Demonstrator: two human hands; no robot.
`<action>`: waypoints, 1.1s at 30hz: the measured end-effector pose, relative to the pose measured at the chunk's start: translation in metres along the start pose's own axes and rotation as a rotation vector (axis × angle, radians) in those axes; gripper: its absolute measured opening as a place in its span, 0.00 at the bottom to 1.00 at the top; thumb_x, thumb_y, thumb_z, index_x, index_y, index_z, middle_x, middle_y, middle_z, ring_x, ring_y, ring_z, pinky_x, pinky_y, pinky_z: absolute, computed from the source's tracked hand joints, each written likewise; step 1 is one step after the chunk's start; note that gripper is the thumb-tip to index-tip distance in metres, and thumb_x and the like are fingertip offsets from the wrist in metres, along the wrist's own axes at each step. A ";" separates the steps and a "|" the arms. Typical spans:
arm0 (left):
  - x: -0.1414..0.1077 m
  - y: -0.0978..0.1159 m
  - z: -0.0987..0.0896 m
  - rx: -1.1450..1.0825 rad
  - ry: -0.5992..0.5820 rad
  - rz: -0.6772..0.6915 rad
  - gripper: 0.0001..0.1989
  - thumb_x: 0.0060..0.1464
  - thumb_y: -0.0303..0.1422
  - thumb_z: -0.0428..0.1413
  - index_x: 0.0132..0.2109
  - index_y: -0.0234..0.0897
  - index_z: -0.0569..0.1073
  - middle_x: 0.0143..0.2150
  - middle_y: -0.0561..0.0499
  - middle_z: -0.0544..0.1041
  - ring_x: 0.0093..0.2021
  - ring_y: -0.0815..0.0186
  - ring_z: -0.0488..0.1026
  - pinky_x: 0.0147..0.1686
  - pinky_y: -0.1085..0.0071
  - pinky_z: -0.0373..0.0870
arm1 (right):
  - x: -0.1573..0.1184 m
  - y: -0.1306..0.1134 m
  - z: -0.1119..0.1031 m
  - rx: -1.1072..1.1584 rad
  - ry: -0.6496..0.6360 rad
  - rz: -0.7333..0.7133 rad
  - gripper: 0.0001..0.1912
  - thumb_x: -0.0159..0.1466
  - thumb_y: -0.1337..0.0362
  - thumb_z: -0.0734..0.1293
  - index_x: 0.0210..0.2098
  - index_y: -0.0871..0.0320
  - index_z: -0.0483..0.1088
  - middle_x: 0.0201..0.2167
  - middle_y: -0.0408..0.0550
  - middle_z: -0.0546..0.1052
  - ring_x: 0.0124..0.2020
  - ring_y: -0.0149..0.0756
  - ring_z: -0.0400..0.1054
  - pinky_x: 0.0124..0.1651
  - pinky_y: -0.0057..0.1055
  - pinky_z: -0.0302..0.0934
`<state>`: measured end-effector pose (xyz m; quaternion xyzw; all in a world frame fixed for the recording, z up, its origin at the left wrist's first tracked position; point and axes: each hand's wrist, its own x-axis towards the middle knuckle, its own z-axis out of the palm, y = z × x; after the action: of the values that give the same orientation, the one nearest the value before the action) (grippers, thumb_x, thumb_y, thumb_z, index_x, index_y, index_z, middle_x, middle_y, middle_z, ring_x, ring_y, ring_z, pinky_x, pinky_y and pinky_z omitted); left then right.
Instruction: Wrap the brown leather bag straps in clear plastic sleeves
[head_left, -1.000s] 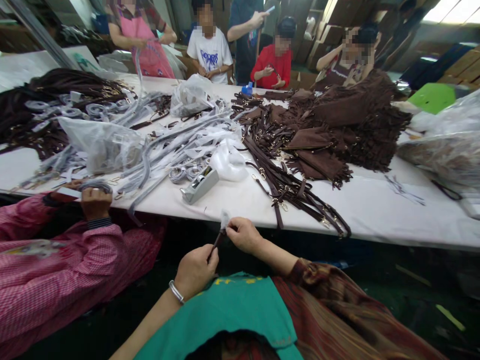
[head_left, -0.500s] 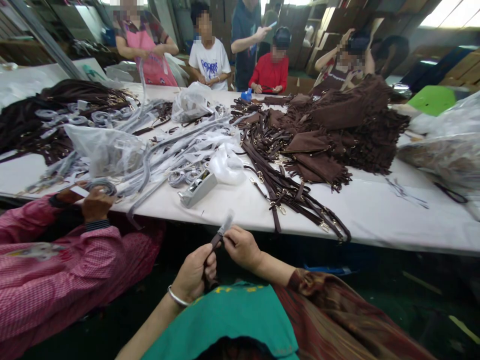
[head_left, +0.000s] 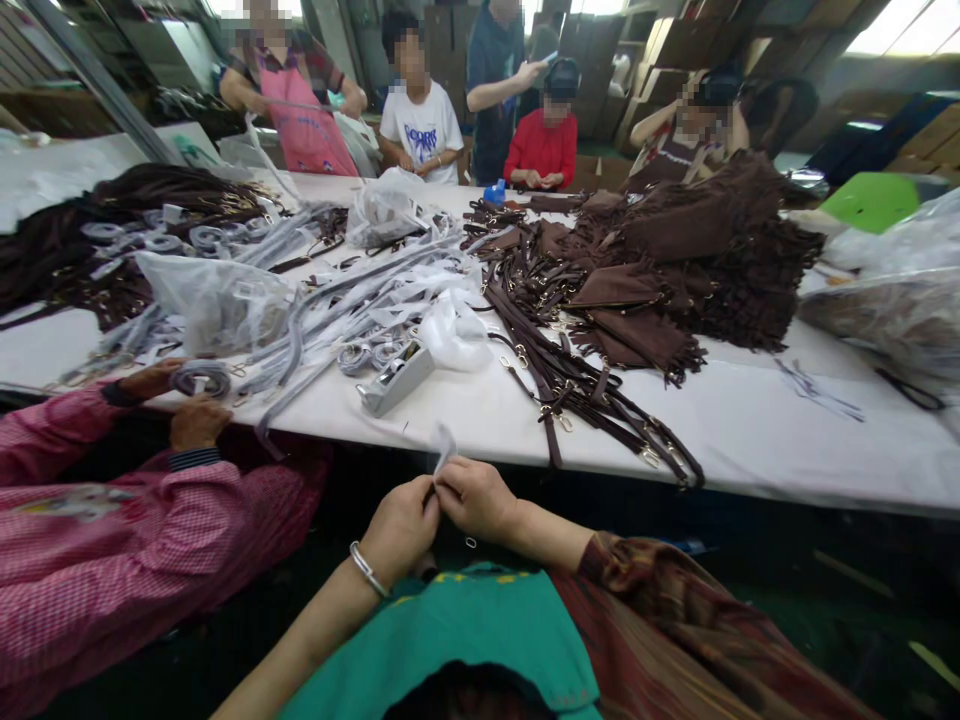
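Note:
Both my hands meet just in front of the table's near edge, fingers pinched together. My left hand [head_left: 403, 522], with a silver bracelet at the wrist, and my right hand [head_left: 477, 498] grip a translucent plastic sleeve [head_left: 444, 442] whose free end sticks up between them. A small metal ring [head_left: 471, 543] shows under my right hand. The brown strap is mostly hidden by the hands. Beyond them on the table stand a grey tape dispenser [head_left: 396, 380] and a pile of brown straps with gold clasps [head_left: 592, 390].
The white table [head_left: 750, 420] bears plastic-wrapped straps [head_left: 337, 300], clear bags [head_left: 217, 300] and brown fringed bags [head_left: 697, 240]. At the left, a co-worker in pink checks [head_left: 180, 520] handles a coiled strap [head_left: 201, 378]. Several people are across the table.
My hands have come together, and the brown strap between them is now largely hidden. The sleeve's end has shifted slightly left. The co-worker's left hand has moved off the coil's white tag.

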<state>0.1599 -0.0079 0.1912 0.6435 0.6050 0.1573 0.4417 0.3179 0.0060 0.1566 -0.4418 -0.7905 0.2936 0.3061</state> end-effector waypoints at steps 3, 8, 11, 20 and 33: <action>-0.005 -0.003 -0.008 -0.691 -0.201 -0.165 0.16 0.51 0.33 0.57 0.48 0.34 0.75 0.38 0.45 0.77 0.38 0.61 0.73 0.40 0.67 0.67 | 0.001 0.008 -0.002 0.205 0.055 0.130 0.07 0.60 0.69 0.63 0.26 0.59 0.69 0.26 0.43 0.72 0.29 0.30 0.64 0.34 0.26 0.58; -0.030 -0.037 0.001 -0.951 -0.389 -0.250 0.24 0.51 0.40 0.62 0.54 0.35 0.74 0.49 0.41 0.76 0.49 0.57 0.72 0.50 0.63 0.66 | -0.004 0.016 -0.001 0.575 -0.005 0.472 0.08 0.60 0.65 0.63 0.26 0.59 0.69 0.17 0.38 0.67 0.19 0.27 0.60 0.25 0.24 0.55; -0.038 -0.058 0.009 -0.581 -0.386 -0.218 0.22 0.54 0.47 0.58 0.45 0.32 0.77 0.38 0.45 0.78 0.41 0.59 0.73 0.42 0.66 0.68 | -0.006 0.012 0.004 0.574 -0.030 0.475 0.07 0.58 0.65 0.65 0.24 0.59 0.69 0.16 0.38 0.67 0.18 0.26 0.60 0.23 0.23 0.54; -0.034 -0.069 -0.007 -0.534 -0.508 -0.032 0.21 0.53 0.46 0.59 0.46 0.35 0.78 0.44 0.45 0.78 0.44 0.58 0.73 0.44 0.67 0.68 | 0.005 0.008 0.008 0.652 -0.008 0.545 0.08 0.59 0.63 0.65 0.26 0.60 0.70 0.15 0.38 0.67 0.17 0.26 0.60 0.23 0.23 0.54; -0.023 -0.041 -0.008 -1.008 -0.087 -0.372 0.23 0.48 0.52 0.61 0.35 0.34 0.72 0.17 0.64 0.54 0.17 0.74 0.51 0.22 0.72 0.62 | 0.007 -0.005 0.026 0.177 0.133 0.252 0.06 0.58 0.69 0.63 0.25 0.59 0.70 0.24 0.42 0.72 0.27 0.30 0.63 0.33 0.27 0.55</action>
<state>0.1226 -0.0312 0.1718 0.2396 0.5394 0.3206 0.7409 0.2931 0.0054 0.1450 -0.5270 -0.6781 0.3683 0.3562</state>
